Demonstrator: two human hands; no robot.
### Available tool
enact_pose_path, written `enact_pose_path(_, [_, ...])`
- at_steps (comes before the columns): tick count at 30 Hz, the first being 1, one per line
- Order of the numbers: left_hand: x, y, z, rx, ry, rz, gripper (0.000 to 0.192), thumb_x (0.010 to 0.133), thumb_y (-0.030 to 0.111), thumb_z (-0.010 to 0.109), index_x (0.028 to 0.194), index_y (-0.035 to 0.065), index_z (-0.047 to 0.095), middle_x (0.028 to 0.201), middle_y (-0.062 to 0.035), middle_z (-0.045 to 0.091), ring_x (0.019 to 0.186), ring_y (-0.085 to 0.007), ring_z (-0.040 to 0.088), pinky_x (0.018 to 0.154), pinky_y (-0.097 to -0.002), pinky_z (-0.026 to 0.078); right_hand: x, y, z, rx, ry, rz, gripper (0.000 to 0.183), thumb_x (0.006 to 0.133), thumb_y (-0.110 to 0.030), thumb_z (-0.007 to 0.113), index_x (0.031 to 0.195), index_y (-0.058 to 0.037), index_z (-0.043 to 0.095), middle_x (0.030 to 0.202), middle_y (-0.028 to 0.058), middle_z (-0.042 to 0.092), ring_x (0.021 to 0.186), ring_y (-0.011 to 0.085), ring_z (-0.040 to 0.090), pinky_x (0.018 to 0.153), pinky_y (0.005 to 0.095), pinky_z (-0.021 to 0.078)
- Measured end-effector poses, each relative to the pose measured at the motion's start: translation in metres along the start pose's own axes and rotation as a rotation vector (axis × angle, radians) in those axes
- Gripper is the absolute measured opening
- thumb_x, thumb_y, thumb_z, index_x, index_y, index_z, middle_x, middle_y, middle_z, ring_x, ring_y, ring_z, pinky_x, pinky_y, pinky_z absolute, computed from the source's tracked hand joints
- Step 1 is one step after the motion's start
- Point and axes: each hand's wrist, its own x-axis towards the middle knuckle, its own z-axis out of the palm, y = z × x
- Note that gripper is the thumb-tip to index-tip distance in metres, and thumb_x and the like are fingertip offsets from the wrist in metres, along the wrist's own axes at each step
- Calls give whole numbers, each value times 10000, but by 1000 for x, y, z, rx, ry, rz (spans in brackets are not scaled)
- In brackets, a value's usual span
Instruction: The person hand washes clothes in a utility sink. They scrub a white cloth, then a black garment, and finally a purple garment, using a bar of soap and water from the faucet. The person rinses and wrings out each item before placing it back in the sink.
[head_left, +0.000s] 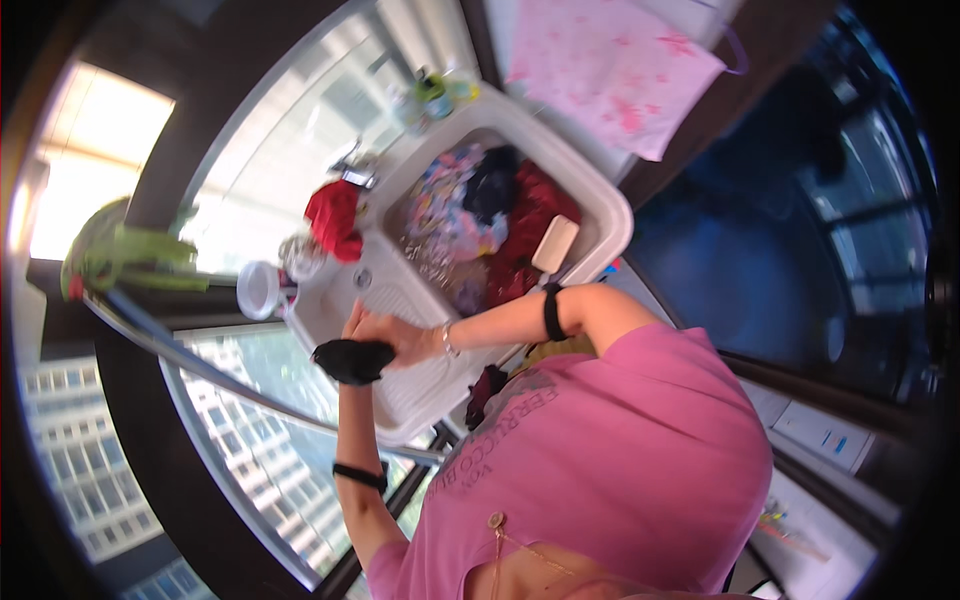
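A wet-looking black cloth (351, 362) is bunched between my two hands, over the ribbed washboard side (397, 289) of a white laundry sink (600, 255). My right hand (401, 339), with a bracelet at the wrist, grips its right end. The cloth and the right hand cover most of my left hand (352, 322), which meets the cloth from below. In the sink's basin lie a multicoloured patterned garment (450, 202), a dark navy garment (491, 184) and dark red cloth (536, 217) in water. A cream soap bar or block (556, 244) rests on the red cloth.
A red cloth (334, 217) hangs by the faucet (358, 174). A white tub (259, 289) stands at the sink's left corner, and bottles (433, 97) at its back. A pink patterned cloth (622, 75) lies beyond. Windows and a pole (217, 375) flank the left.
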Motion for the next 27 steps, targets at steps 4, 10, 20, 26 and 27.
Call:
enact_pose_path(4, [14,4,1,519,-131,235,216,938,238,547,1000,35,587,775,-3,551,734,-119,532,650,-282,432,-6,17,-5,-18,-78,-38,285,633,-58,712,897,-72,608,857,91,608,854,325,550,801,395,404])
enact_pose_path(10, [43,8,9,277,-4,-446,262,867,244,608,696,46,599,637,-22,567,603,-125,531,586,-286,424,-14,33,-13,-49,-228,-38,290,609,-87,723,875,-94,606,824,62,596,833,292,549,788,384,395])
enact_pose_path(20, [-2,-19,-2,-672,55,-489,448,1007,360,387,1315,39,434,1203,-219,589,861,-317,685,628,-332,601,24,75,-36,175,141,804,443,622,-160,721,1017,1,601,872,90,643,832,189,601,763,334,487])
enact_pose_path(26, [-43,21,14,-601,263,259,251,926,33,544,1167,93,501,1154,-121,551,1017,-275,595,813,-353,552,3,141,-98,319,-377,1119,698,909,-663,392,940,-40,706,808,26,661,719,111,551,612,245,409])
enact_pose_path(27, [-57,24,17,-596,330,239,258,918,18,542,1161,92,502,1157,-118,545,1025,-282,592,816,-374,552,-17,153,-111,310,-546,1142,663,932,-628,383,899,-46,697,763,31,646,670,119,554,582,230,408])
